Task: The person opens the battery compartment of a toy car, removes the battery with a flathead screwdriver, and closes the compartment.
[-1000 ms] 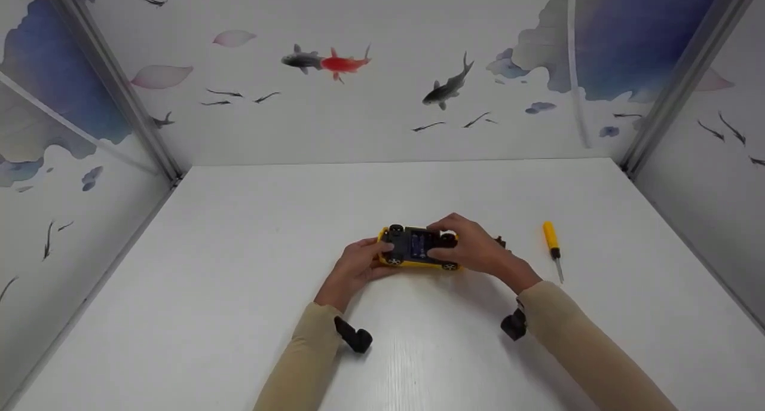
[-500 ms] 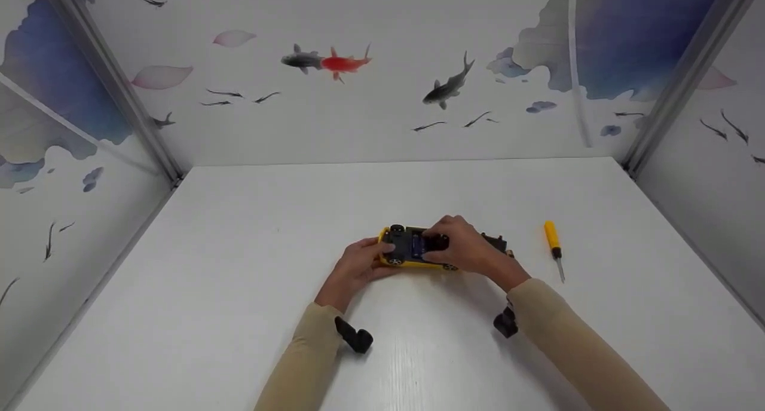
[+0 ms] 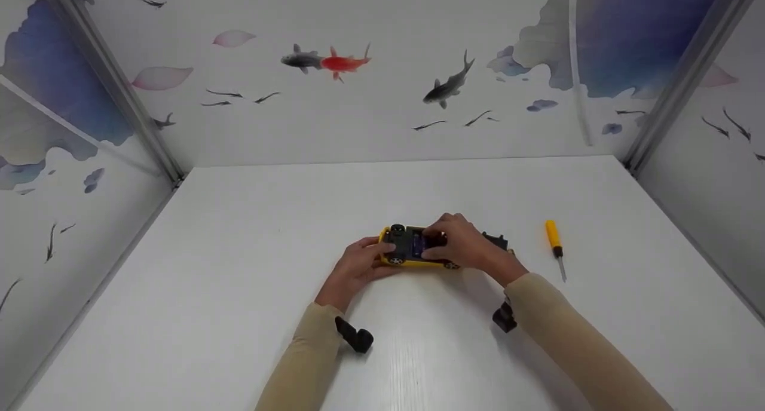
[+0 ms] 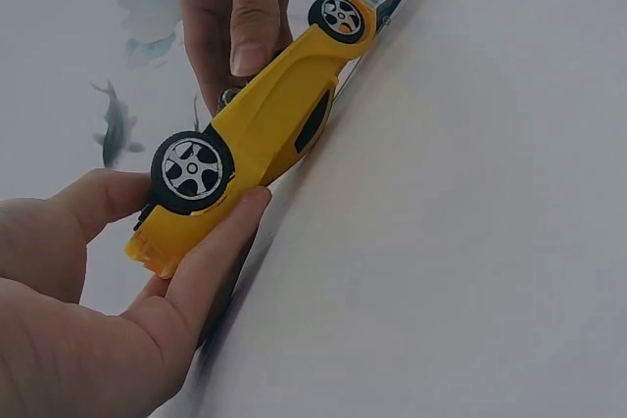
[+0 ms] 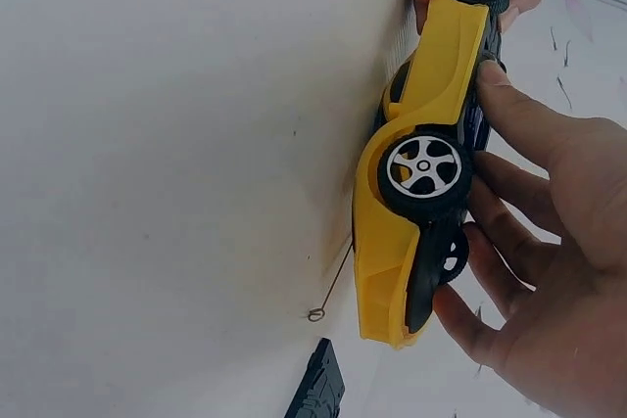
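Right hand (image 3: 463,244) shifted slightly left over the toy car (image 3: 407,244) since one second ago; more of the black piece (image 3: 495,241) now shows past it. Left hand's (image 3: 361,261) grasp unchanged: thumb on the upturned underside, fingers beneath the yellow body, pinching the car's left end. Right thumb and fingers bent, touching the underside around a dark recess; cannot tell whether they grip anything within.

Car: one, wheels up, in the middle of the white table (image 3: 239,267), between the hands. Three wheels seen from the head; two full side wheels plus part of a third from the right wrist. Black piece: one, just beyond the car's right end. Screwdriver (image 3: 554,242): one, yellow-handled, farther right, tip toward the person. Wrist cameras: two, black.

Left wrist view adds a small silver part (image 4: 228,97) beside the right thumb. Right wrist view adds a thin wire-like piece (image 5: 337,278), loop-ended, near the car; neither discernible from the head.
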The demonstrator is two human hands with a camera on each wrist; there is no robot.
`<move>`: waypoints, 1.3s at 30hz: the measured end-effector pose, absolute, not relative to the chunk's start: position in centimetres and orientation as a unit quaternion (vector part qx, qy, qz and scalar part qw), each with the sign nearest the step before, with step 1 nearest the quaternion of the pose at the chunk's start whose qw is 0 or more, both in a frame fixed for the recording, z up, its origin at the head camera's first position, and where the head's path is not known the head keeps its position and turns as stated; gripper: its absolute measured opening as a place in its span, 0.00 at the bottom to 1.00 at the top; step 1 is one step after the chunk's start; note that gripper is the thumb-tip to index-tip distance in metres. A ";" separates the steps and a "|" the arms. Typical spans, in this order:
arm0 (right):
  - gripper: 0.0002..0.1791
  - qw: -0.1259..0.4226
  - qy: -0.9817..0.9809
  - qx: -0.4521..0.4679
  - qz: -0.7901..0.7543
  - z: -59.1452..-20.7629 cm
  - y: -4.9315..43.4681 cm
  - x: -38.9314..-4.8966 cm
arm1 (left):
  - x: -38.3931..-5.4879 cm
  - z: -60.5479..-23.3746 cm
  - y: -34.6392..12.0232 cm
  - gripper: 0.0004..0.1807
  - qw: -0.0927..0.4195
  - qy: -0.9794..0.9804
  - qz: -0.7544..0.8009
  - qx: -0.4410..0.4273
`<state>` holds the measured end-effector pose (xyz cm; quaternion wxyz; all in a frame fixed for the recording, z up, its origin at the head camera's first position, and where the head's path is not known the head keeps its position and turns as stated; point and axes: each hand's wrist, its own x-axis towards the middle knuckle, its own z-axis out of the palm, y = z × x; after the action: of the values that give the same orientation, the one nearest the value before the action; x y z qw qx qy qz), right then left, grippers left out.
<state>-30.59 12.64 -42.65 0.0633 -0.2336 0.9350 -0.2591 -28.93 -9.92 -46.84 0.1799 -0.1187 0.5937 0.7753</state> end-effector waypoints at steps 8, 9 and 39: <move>0.24 0.086 0.932 -0.235 -0.263 -42.4 12.8 -31.1 | -29.1 -46.9 -10.0 0.31 0.186 0.584 0.780 -0.126; 0.24 0.086 0.932 -0.236 -0.262 -42.4 12.9 -31.2 | -29.2 -46.9 -10.0 0.31 0.187 0.583 0.781 -0.127; 0.25 0.135 0.916 -0.252 -0.283 -42.1 13.7 -32.4 | -29.2 -46.9 -9.8 0.34 0.191 0.583 0.778 -0.135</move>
<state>-32.35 13.67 -42.06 0.1354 -0.2515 0.9156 -0.2831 -29.18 -9.76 -46.90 0.1911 -0.1350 0.5831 0.7780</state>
